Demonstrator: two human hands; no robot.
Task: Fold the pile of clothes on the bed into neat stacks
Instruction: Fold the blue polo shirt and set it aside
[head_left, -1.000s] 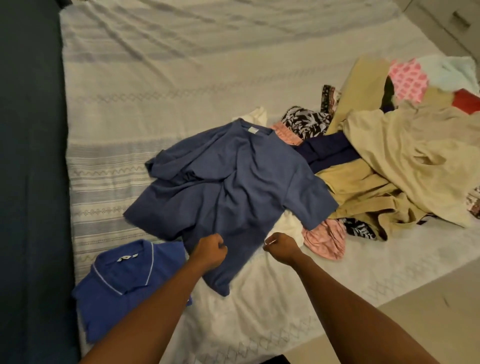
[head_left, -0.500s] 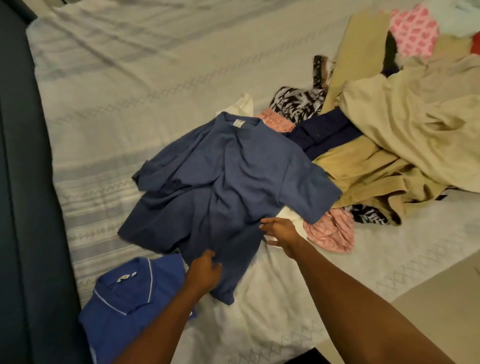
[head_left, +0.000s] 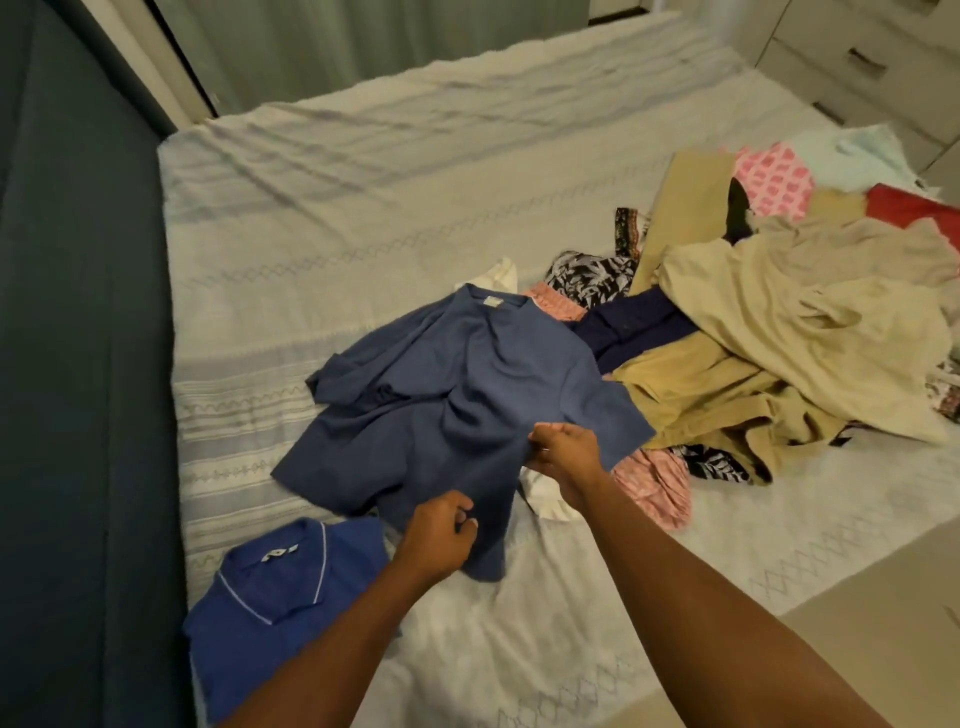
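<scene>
A slate-blue T-shirt (head_left: 457, 395) lies crumpled on the bed (head_left: 363, 208), collar pointing away from me. My left hand (head_left: 439, 535) pinches its near hem. My right hand (head_left: 563, 452) grips the shirt's right side just below the sleeve. A folded royal-blue polo shirt (head_left: 270, 597) lies at the near left of the bed. A loose pile of clothes (head_left: 769, 332) covers the right side: beige garments, a navy piece, pink items, black-and-white prints.
A dark blue headboard (head_left: 78, 364) runs along the left edge. A white chest of drawers (head_left: 872, 62) stands at the far right, curtains behind the bed. Floor (head_left: 883, 597) shows at the near right. Bare bedspread stretches beyond the T-shirt.
My right hand has moved up the shirt's right side toward the sleeve and taken hold there. My left hand stays at the hem. My head has lifted, showing more of the room.
</scene>
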